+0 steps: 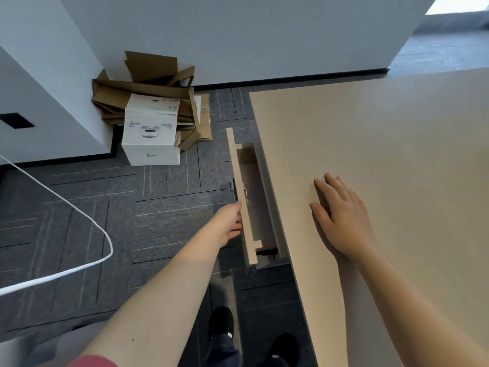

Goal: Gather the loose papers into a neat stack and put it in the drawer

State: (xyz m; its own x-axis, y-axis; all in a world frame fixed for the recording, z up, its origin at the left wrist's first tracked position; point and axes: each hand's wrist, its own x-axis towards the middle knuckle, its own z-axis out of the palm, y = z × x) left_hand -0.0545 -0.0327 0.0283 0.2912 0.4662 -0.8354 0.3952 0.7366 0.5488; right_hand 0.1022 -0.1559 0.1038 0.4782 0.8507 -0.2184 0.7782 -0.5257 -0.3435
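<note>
I see the drawer only slightly open, my left hand with fingers curled on its front panel; my right hand lies flat, fingers released, on the counter. No papers show anywhere, so I judge they are already inside; only closing remains.

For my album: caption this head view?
Left hand on the part-open drawer; right hand flat on the desk.

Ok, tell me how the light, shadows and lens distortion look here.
Head view: soft, even light, no glare; the right hand casts a faint shadow on the desk; the wide lens bends the desk edge and wall lines; the left hand at the drawer is sharp.
</note>
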